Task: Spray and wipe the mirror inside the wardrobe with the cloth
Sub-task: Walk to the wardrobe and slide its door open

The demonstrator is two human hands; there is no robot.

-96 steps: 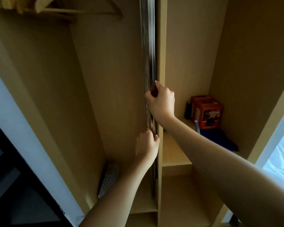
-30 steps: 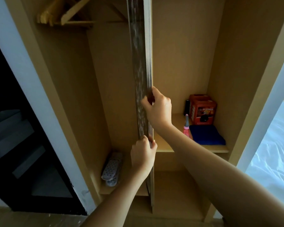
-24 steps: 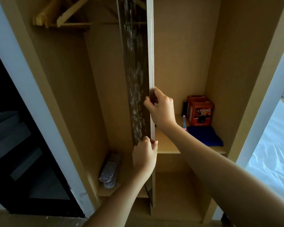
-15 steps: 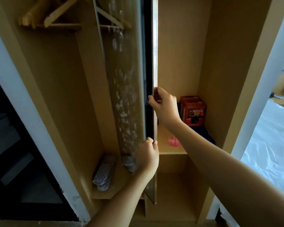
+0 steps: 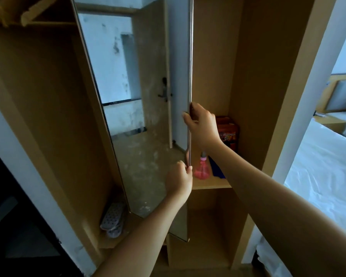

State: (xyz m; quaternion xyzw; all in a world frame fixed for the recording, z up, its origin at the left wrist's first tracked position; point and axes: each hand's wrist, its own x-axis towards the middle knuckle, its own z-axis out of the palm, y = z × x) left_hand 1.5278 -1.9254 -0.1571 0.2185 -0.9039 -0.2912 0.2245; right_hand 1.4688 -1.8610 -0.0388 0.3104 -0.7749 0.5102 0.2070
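The smeared mirror (image 5: 140, 116) faces you between the wardrobe's two bays; your left hand (image 5: 179, 181) and right hand (image 5: 203, 126) both grip its right edge. Pink spray bottle (image 5: 202, 168) and blue cloth (image 5: 217, 168) sit on the shelf (image 5: 210, 183) just behind.

Dim overall, warm brown cast inside wardrobe (image 5: 258, 56). Daylight enters from right of my grip, off white bed (image 5: 324, 166), cool blue-white, near blown out there. Mirror (image 5: 140, 108) left of my right hand (image 5: 203, 126) reflects pale room, brightest patch in shot, smears and spots showing on glass. Deep shadow far left and below my left hand (image 5: 179, 179). My forearms soft, slightly blurred. Wide-angle bend: verticals lean outward toward edges. Mild noise in dark areas.
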